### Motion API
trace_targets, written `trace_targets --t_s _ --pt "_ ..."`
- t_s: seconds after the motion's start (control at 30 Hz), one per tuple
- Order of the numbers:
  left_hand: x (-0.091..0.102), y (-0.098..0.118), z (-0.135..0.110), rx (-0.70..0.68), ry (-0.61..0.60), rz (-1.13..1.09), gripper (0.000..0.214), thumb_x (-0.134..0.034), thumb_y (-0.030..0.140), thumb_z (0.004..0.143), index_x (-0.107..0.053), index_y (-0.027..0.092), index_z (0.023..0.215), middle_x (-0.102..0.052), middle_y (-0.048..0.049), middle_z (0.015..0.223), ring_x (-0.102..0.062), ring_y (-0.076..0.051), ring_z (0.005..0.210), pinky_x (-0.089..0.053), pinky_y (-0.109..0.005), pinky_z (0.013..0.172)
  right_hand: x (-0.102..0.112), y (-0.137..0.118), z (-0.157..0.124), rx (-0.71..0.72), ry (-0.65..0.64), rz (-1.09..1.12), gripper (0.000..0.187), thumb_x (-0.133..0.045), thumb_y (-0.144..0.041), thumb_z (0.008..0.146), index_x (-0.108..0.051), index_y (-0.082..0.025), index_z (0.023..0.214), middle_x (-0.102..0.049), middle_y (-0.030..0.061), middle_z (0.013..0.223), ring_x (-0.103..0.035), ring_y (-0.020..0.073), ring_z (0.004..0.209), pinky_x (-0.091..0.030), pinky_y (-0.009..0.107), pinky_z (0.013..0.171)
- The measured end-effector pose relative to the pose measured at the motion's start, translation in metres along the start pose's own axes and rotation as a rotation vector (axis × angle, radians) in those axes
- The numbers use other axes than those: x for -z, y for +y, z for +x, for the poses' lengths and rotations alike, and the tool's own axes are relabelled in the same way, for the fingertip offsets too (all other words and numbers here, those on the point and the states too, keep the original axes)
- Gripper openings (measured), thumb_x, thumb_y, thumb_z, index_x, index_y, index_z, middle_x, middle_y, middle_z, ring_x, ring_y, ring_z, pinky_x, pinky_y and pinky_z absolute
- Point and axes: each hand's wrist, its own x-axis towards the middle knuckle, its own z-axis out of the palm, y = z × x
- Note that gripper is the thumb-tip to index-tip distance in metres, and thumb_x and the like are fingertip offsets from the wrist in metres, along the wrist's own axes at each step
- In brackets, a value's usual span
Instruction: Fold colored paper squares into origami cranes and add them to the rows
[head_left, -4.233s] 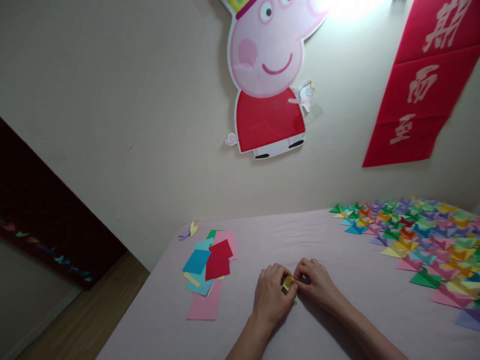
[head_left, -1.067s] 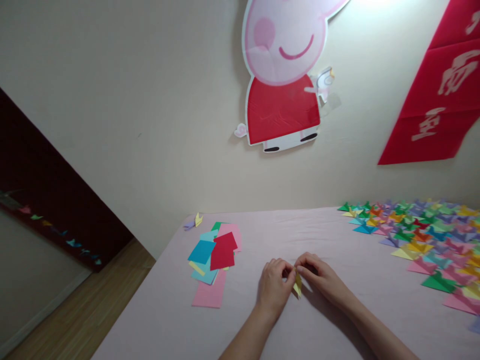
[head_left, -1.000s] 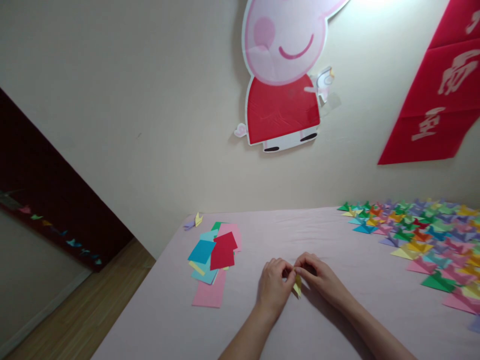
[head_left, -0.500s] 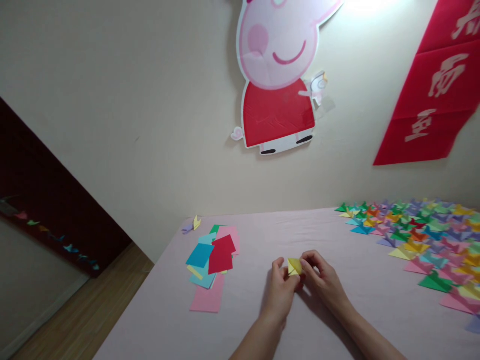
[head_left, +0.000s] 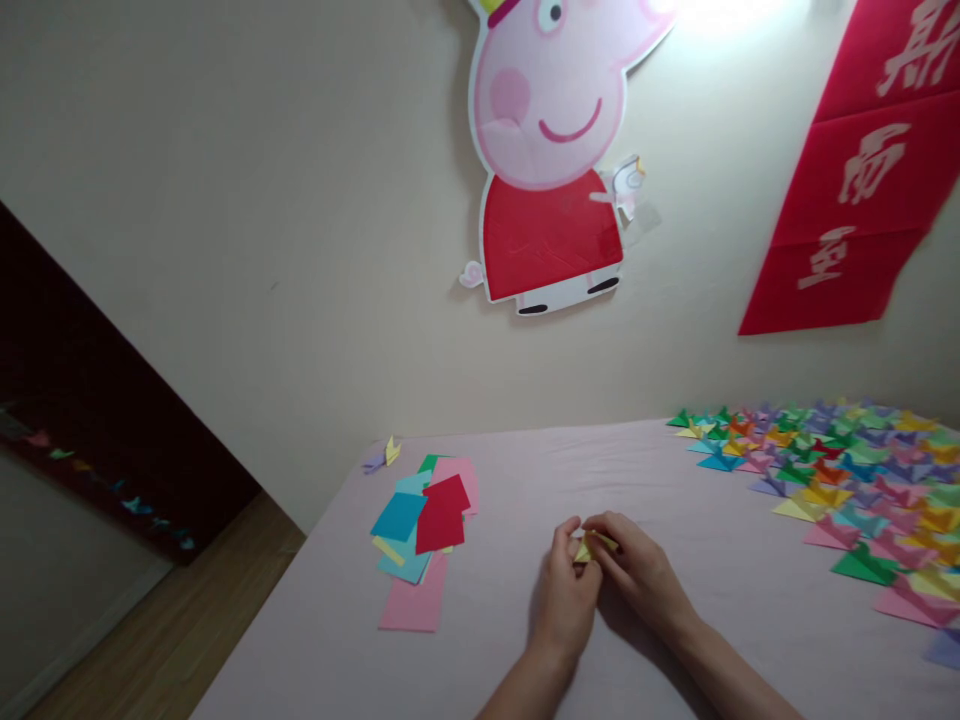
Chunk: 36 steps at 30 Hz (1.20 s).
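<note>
A small folded piece of yellow paper (head_left: 588, 548) sits between both hands, low over the pink cloth (head_left: 525, 480) of the table. My left hand (head_left: 566, 590) pinches its left side, fingers closed. Pressed to it from the right, my right hand (head_left: 637, 570) also has its fingertips closed on the paper. Most of the paper is hidden by the fingers.
A loose pile of coloured square sheets (head_left: 424, 520) lies to the left of the hands. Two small folded pieces (head_left: 382, 455) rest near the far left corner. Several rows of folded paper shapes (head_left: 847, 480) cover the right side. The table's left edge drops to a wooden floor (head_left: 150, 640).
The yellow paper, held up and showing a flat face half a second ago, is now lower and tucked between the fingertips. The view has shifted slightly.
</note>
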Motion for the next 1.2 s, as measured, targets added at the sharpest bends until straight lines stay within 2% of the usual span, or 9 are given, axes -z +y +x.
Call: trace_targets --t_s 0.1,0.23,0.37,0.5,0.63,0.77,1.0,1.07,1.2 --pt "0.002 -0.002 0.006 -0.075 -0.055 -0.129 0.043 -0.056 0.021 0.081 -0.054 0.018 0.123 -0.069 -0.0073 0.115 -0.063 -0.021 0.108 -0.047 -0.031 0.095 0.002 0.0 0.0 0.015 -0.01 0.05 0.013 -0.049 -0.025 0.089 -0.062 -0.022 0.087 -0.064 0.0028 0.08 -0.061 0.0193 0.076 -0.049 0.03 0.069" --pt "0.003 -0.005 0.012 -0.023 -0.115 -0.302 0.039 -0.059 0.032 0.081 -0.054 0.016 0.117 -0.073 -0.0081 0.098 -0.069 -0.022 0.094 -0.052 -0.032 0.084 0.004 -0.004 0.001 0.03 -0.036 0.094 0.016 -0.05 -0.027 0.089 -0.065 -0.022 0.086 -0.063 0.0022 0.078 -0.061 0.0189 0.075 -0.048 0.029 0.068" --pt "0.003 -0.004 0.012 -0.027 -0.118 -0.323 0.04 -0.063 0.039 0.079 -0.056 0.016 0.111 -0.072 -0.0109 0.103 -0.069 -0.023 0.096 -0.052 -0.032 0.082 0.005 -0.006 0.002 -0.007 -0.059 0.135 0.022 -0.052 -0.036 0.091 -0.067 -0.022 0.085 -0.065 0.0026 0.079 -0.061 0.019 0.075 -0.048 0.029 0.07" --pt "0.003 -0.001 0.012 -0.043 -0.143 -0.344 0.037 -0.066 0.037 0.075 -0.057 0.016 0.105 -0.073 -0.0106 0.104 -0.069 -0.023 0.096 -0.052 -0.034 0.087 0.005 -0.003 0.002 -0.089 -0.057 0.165 0.024 -0.051 -0.038 0.09 -0.066 -0.021 0.083 -0.068 0.0031 0.079 -0.064 0.0194 0.075 -0.048 0.029 0.069" --pt "0.003 0.0 0.011 -0.043 -0.147 -0.338 0.038 -0.063 0.043 0.078 -0.056 0.016 0.104 -0.073 -0.011 0.1 -0.07 -0.024 0.089 -0.055 -0.035 0.078 0.005 -0.004 0.002 -0.125 -0.093 0.207 0.022 -0.052 -0.037 0.089 -0.067 -0.02 0.085 -0.07 0.0035 0.082 -0.065 0.02 0.077 -0.049 0.03 0.07" --pt "0.003 0.001 0.006 -0.047 -0.092 -0.288 0.034 -0.06 0.043 0.082 -0.057 0.016 0.102 -0.073 -0.0093 0.094 -0.07 -0.023 0.086 -0.056 -0.034 0.073 0.006 -0.005 0.002 -0.137 -0.083 0.243 0.025 -0.051 -0.039 0.089 -0.066 -0.02 0.086 -0.069 0.0029 0.08 -0.064 0.019 0.074 -0.048 0.028 0.067" --pt "0.007 0.01 0.0 -0.049 -0.015 0.017 0.023 -0.04 0.026 0.095 -0.058 0.019 0.107 -0.071 -0.0051 0.095 -0.068 -0.017 0.081 -0.054 -0.027 0.07 0.003 -0.001 0.002 -0.147 -0.097 0.262 0.021 -0.049 -0.036 0.09 -0.062 -0.02 0.085 -0.065 0.002 0.079 -0.061 0.0185 0.073 -0.048 0.029 0.066" --pt "0.011 0.015 -0.001 -0.109 0.029 0.247 0.025 -0.038 0.02 0.097 -0.059 0.019 0.11 -0.07 -0.006 0.101 -0.066 -0.018 0.089 -0.053 -0.029 0.077 0.002 -0.001 0.002 -0.13 -0.11 0.225 0.02 -0.048 -0.034 0.089 -0.062 -0.021 0.085 -0.065 0.0028 0.081 -0.061 0.0195 0.076 -0.048 0.031 0.069" --pt "0.019 0.015 -0.009 -0.31 0.169 0.924 0.034 -0.044 0.009 0.092 -0.062 0.02 0.119 -0.063 -0.0089 0.123 -0.055 -0.025 0.114 -0.046 -0.04 0.097 -0.001 -0.003 0.002 -0.093 -0.14 0.066 0.016 -0.048 -0.026 0.087 -0.062 -0.021 0.082 -0.064 0.0035 0.079 -0.058 0.0207 0.077 -0.046 0.033 0.072"
